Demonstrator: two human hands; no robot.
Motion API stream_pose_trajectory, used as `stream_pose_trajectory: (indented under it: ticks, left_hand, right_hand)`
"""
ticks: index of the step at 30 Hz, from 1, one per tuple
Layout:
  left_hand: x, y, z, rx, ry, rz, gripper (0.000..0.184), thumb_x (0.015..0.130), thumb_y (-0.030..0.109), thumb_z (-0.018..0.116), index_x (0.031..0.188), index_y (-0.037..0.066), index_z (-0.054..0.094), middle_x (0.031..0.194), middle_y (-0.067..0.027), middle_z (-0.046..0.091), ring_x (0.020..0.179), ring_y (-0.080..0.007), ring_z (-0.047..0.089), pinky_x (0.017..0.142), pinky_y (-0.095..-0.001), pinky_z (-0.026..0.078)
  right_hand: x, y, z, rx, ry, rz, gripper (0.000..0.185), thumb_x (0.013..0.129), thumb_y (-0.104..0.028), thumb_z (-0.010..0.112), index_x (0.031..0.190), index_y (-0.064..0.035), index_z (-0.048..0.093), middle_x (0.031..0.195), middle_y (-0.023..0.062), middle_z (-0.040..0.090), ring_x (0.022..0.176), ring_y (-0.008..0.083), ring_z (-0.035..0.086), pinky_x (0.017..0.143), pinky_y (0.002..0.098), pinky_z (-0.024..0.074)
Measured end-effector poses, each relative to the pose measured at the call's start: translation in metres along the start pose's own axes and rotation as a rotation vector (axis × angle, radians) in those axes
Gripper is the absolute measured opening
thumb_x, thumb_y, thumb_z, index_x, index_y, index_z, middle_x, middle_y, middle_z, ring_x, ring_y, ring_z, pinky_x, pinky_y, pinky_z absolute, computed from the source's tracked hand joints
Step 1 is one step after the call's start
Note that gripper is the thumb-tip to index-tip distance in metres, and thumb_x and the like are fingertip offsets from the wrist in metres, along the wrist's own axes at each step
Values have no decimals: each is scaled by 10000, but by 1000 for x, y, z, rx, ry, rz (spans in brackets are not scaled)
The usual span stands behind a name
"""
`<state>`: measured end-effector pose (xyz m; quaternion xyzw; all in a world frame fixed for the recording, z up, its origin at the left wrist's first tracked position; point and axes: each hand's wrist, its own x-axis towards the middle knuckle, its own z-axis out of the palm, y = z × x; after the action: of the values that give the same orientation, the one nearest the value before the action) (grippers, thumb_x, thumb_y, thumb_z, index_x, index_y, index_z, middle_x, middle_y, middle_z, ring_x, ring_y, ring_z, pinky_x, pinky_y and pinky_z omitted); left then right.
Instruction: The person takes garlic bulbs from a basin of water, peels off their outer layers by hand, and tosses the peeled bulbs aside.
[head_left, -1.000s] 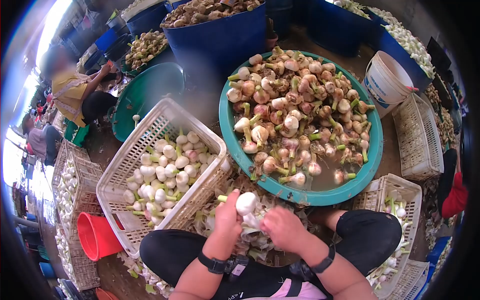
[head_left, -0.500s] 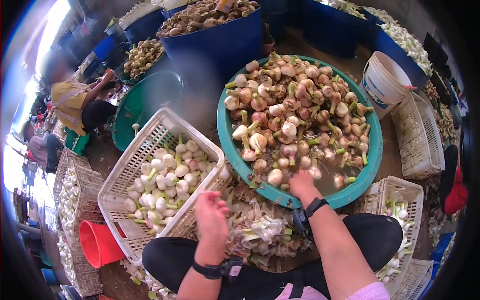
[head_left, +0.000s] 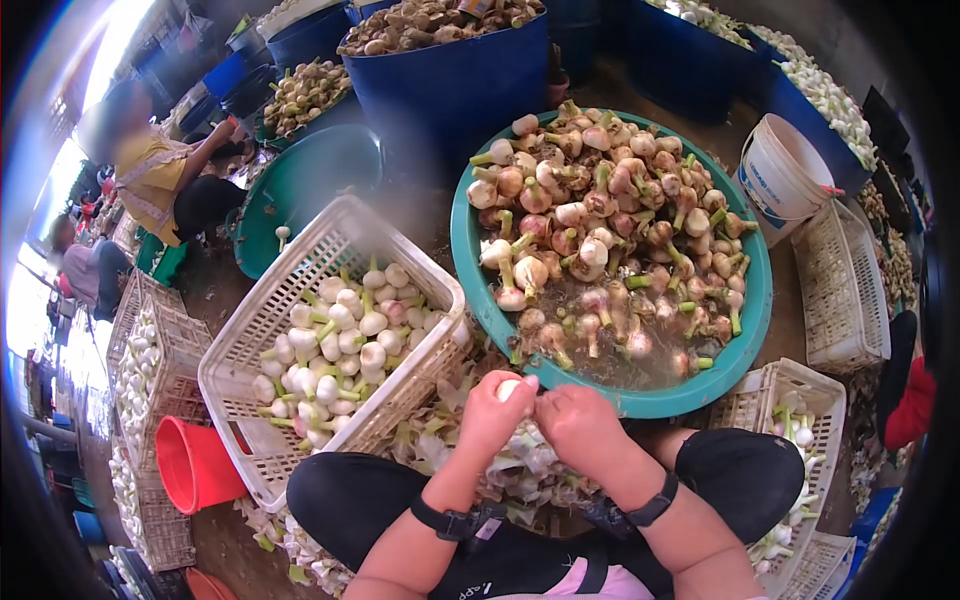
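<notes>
My left hand (head_left: pixel 492 418) is closed round a pale garlic bulb (head_left: pixel 508 389), part of which shows between the fingers. Right beside it, my right hand (head_left: pixel 582 424) has its fingers pinched together against the left fingertips; what lies in that pinch is hidden. Both hands are over a heap of garlic peelings (head_left: pixel 530 462) between my knees. Just beyond them stands a round teal tub (head_left: pixel 762 300), where unpeeled garlic bulbs (head_left: pixel 590 215) lie in murky water. To the left, a white plastic crate (head_left: pixel 240 335) holds clean white garlic bulbs (head_left: pixel 345 335) with green stems.
A red bucket (head_left: pixel 195 465) stands left of the crate. A white bucket (head_left: pixel 780 175) and another crate (head_left: pixel 840 285) are at right, with a garlic-filled crate (head_left: pixel 825 420) by my right knee. Blue bins (head_left: pixel 450 105) stand behind. A person in yellow (head_left: pixel 150 180) sits at left.
My right hand has come out of the tub's near edge toward me and met my left hand. The left hand has moved right from the crate and now has a garlic bulb in it.
</notes>
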<state>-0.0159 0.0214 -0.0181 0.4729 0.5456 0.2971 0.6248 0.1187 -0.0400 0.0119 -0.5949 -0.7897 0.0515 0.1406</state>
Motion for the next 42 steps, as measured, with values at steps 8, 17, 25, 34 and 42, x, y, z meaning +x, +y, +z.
stream_pose_trajectory:
  ticks: [8,17,25,34,42]
  left_hand:
    - [-4,-4,-2,-92,-236,-130,263,749,197,644,918,9,572,790,-28,573,665,-92,533,578,-235,445]
    - [4,-11,-2,-26,-303,-143,228,811,146,541,1011,40,566,880,-6,550,764,-69,515,650,-228,447]
    - [7,-17,-4,-63,-367,-82,334,793,185,595,1086,29,557,1020,-51,557,903,-103,521,778,-235,429]
    - [-15,6,-12,691,-444,897,510,624,0,684,1114,69,563,1194,-147,518,1134,-303,476,966,-383,371]
    - [6,-22,-17,-859,5,-153,151,886,167,520,944,33,560,932,-59,606,883,-161,592,767,-271,508]
  right_hand:
    - [-11,19,39,626,-228,450,113,760,-114,531,702,-20,560,633,127,596,556,289,565,556,351,475]
    - [-17,-9,17,204,-170,188,173,823,-145,492,782,4,570,679,194,579,592,339,582,559,392,488]
    - [-22,12,47,1549,-190,1031,288,902,-229,454,863,23,588,742,109,611,604,159,583,571,314,490]
    - [-31,34,53,1868,-15,1101,189,899,-162,485,952,-6,577,842,62,621,689,133,595,615,253,480]
    - [-54,3,37,1424,96,454,146,905,-146,473,969,-48,559,970,86,578,919,193,563,759,356,496]
